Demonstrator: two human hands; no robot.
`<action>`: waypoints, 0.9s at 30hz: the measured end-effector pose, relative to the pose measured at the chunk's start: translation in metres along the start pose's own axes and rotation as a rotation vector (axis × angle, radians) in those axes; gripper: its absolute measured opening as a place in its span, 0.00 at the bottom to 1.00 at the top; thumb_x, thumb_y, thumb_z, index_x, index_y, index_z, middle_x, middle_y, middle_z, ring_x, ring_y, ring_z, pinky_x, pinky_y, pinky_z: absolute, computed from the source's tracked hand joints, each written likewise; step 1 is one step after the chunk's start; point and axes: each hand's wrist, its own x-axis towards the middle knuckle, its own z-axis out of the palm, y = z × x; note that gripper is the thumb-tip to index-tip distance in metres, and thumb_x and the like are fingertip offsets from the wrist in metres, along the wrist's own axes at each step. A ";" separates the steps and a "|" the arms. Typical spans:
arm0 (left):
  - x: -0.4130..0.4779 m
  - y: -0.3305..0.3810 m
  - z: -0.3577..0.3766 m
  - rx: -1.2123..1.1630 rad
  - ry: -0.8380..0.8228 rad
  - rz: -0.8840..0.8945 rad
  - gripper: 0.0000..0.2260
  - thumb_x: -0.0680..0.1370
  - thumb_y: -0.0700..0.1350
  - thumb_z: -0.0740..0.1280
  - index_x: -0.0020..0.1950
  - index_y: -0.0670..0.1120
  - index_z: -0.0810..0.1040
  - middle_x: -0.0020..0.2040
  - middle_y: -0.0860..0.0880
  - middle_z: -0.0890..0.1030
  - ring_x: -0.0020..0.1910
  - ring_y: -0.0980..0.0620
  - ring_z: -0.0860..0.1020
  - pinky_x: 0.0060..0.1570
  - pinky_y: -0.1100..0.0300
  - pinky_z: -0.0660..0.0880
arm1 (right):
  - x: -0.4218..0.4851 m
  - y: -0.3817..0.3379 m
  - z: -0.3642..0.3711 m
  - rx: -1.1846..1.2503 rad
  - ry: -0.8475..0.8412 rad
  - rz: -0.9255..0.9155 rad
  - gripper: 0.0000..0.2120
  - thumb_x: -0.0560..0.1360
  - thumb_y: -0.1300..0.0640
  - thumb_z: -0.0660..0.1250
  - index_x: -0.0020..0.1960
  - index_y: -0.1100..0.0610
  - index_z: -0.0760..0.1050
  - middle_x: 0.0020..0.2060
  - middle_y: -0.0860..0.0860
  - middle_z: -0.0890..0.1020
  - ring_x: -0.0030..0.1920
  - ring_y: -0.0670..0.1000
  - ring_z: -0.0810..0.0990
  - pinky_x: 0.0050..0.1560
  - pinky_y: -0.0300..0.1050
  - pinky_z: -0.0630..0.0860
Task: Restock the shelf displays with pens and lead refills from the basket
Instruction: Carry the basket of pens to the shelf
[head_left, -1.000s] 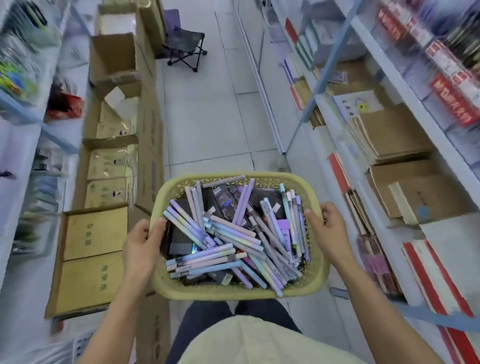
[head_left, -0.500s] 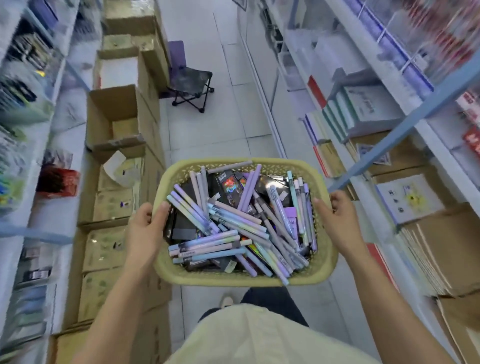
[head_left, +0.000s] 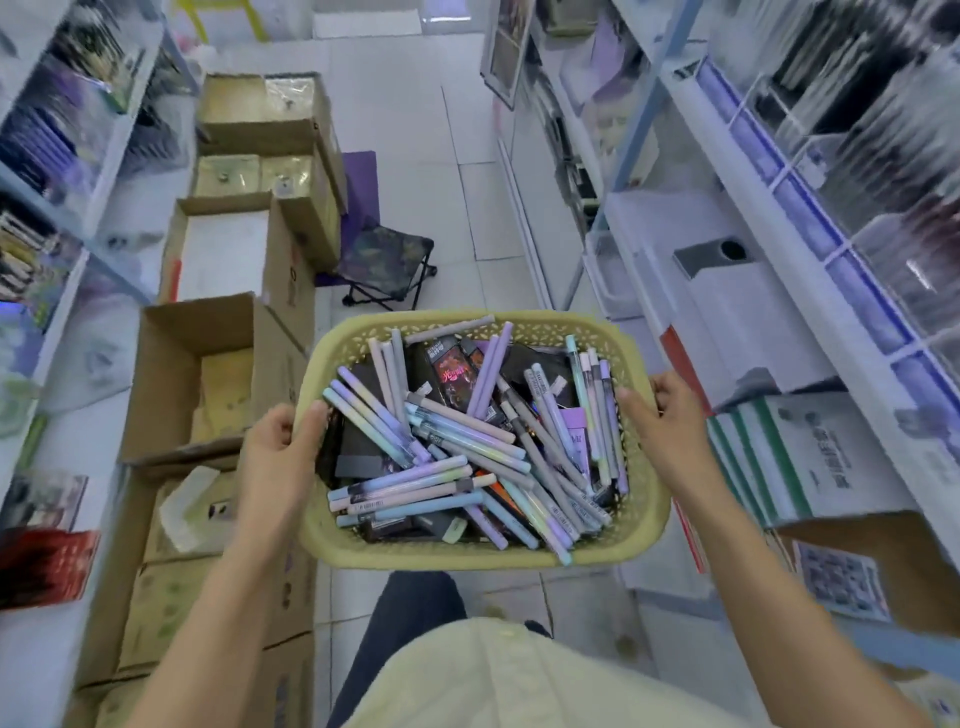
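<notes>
Stationery-shop aisle, shelves (head_left: 810, 249) right, cartons (head_left: 228, 332) left. Opposite rims of the yellow basket (head_left: 467, 555) are gripped by the left hand (head_left: 275, 457) and right hand (head_left: 670, 431), fingers (head_left: 664, 389) curled over the edges. It is full of pens (head_left: 415, 483) and dark packets (head_left: 452, 371), possibly lead refills; restocking seemingly not begun.

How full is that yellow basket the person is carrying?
Nearly full: pastel pens and dark packets heap up close to the rim of the basket.

1 basket (head_left: 467, 559), 1 left hand (head_left: 275, 462), 1 right hand (head_left: 671, 427), 1 folding stool (head_left: 387, 250).
</notes>
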 end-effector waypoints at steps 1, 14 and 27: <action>0.027 0.008 0.007 0.001 0.009 0.001 0.21 0.80 0.55 0.64 0.41 0.37 0.71 0.31 0.52 0.70 0.29 0.58 0.67 0.32 0.57 0.62 | 0.028 -0.010 0.008 -0.002 0.006 0.004 0.10 0.77 0.53 0.68 0.50 0.60 0.72 0.42 0.57 0.79 0.40 0.54 0.77 0.41 0.48 0.73; 0.366 0.121 0.110 0.054 -0.056 0.008 0.22 0.80 0.56 0.63 0.41 0.37 0.70 0.35 0.37 0.71 0.34 0.48 0.68 0.36 0.54 0.63 | 0.345 -0.112 0.080 0.056 0.080 0.053 0.07 0.78 0.53 0.67 0.44 0.48 0.69 0.40 0.47 0.79 0.37 0.43 0.77 0.34 0.36 0.69; 0.639 0.214 0.225 0.029 -0.046 -0.061 0.23 0.79 0.58 0.64 0.42 0.37 0.70 0.38 0.32 0.73 0.34 0.47 0.70 0.36 0.52 0.65 | 0.658 -0.202 0.121 -0.007 0.002 0.035 0.12 0.79 0.54 0.66 0.53 0.63 0.72 0.47 0.63 0.80 0.47 0.62 0.80 0.45 0.51 0.77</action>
